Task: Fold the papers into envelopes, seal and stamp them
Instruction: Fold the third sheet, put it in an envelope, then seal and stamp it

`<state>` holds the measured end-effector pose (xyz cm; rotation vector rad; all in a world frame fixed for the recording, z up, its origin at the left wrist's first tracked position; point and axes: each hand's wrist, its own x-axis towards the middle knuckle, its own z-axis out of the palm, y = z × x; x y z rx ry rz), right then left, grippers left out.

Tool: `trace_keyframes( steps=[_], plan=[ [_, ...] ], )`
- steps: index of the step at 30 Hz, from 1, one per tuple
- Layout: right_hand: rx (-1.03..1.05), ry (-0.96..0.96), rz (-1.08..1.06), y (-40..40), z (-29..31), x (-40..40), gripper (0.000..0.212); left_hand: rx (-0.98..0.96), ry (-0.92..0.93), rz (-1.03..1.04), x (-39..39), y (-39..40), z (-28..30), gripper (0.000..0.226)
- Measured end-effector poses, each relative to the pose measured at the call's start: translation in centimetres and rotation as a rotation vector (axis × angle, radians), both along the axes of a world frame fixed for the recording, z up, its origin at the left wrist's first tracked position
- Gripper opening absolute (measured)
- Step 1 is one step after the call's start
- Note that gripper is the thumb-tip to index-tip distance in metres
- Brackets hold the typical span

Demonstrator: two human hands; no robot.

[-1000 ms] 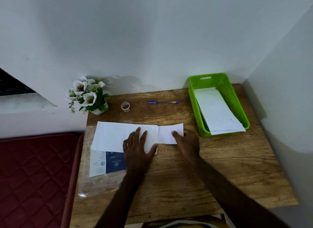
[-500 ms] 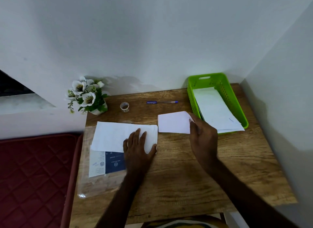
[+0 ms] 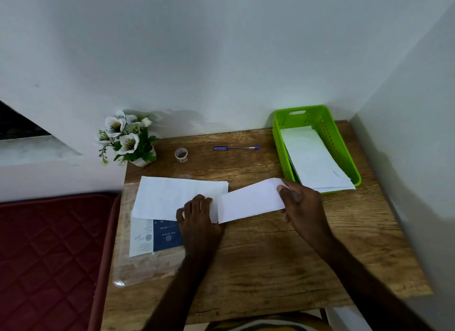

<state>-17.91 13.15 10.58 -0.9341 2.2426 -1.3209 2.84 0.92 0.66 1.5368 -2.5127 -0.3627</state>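
Nearest on the wooden table (image 3: 258,264), a clear plastic sleeve (image 3: 145,269) lies at the left edge, with a blue-and-white printed sheet (image 3: 157,237) showing through it. Just beyond, the left hand (image 3: 199,222) rests palm down, its fingers curled over the near right corner of a large white sheet (image 3: 177,195) that lies flat across the sleeve's far part. To the right of that sheet, touching its corner at the left hand, is a folded white paper (image 3: 248,202), tilted so its right end rises off the table. The right hand (image 3: 300,207) pinches that raised end between thumb and curled fingers. Past the right hand, at the table's far right corner, stands a green plastic basket (image 3: 327,126) holding a stack of white papers (image 3: 315,160) that stick out over its near rim. Farther back, left of the basket, lie a blue pen (image 3: 235,148) and a small roll of tape (image 3: 181,155), with a pot of white flowers (image 3: 128,138) at the far left corner against the wall.
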Motion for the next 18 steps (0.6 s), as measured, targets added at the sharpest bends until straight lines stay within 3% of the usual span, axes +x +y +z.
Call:
trace_keyframes(
  steps=[12, 18],
  plan=[
    [0.098, 0.249, 0.133, -0.8, -0.4, -2.1, 0.025, 0.027, 0.162, 0.016, 1.6, 0.5, -0.3, 0.051],
    [0.105, 0.318, 0.139, -1.4, -0.7, -2.5, 0.025, 0.031, 0.123, 0.006, 1.1, 0.6, -0.1, 0.071]
  ],
)
